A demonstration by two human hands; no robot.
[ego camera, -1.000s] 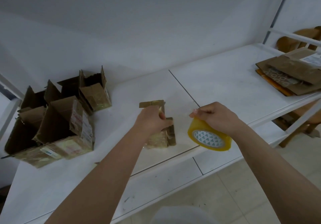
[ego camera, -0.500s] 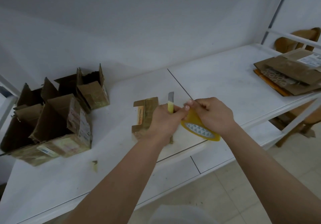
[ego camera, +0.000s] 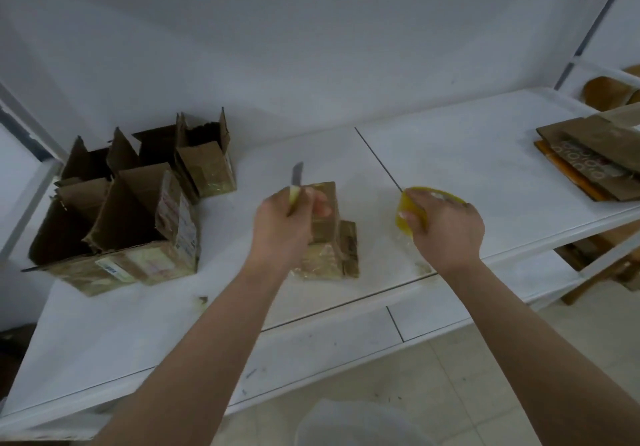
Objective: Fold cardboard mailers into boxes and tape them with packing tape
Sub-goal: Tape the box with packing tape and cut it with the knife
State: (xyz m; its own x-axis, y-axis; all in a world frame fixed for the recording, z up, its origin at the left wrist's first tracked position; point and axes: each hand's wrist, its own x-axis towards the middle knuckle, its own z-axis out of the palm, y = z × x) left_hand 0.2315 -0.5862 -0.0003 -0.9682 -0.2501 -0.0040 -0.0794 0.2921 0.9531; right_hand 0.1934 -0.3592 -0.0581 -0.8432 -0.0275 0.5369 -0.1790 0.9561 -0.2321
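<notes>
In the middle of the frame a small cardboard box (ego camera: 327, 234) stands on the white bench (ego camera: 467, 154). It is brown and worn, and its lower front face is covered with shiny clear tape that looks yellowish. One narrow flap sticks out on its right side, and a bit of loose tape lies on the bench at its foot.

The left hand (ego camera: 282, 225) is on the top of this box. Its fingers (ego camera: 320, 205) are curled over the upper edge of the box, and in the same grip they hold a small cutter (ego camera: 296, 182) with a pale yellow handle; the grey blade points up and away from the person.

To the right of the box, apart from it, the right hand (ego camera: 446, 229) grips a roll of yellow packing tape (ego camera: 412, 208). The fingers are bent around the rim of the roll, with the thumb on its near side. The picture is blurred here, so I cannot tell if the roll touches the bench.

At the left of the frame a group of open cardboard boxes (ego camera: 138, 210) stands with the flaps up; some carry white labels. At the right edge of the frame a stack of flat mailers (ego camera: 595, 158) lies on the bench, brown ones over an orange one.
</notes>
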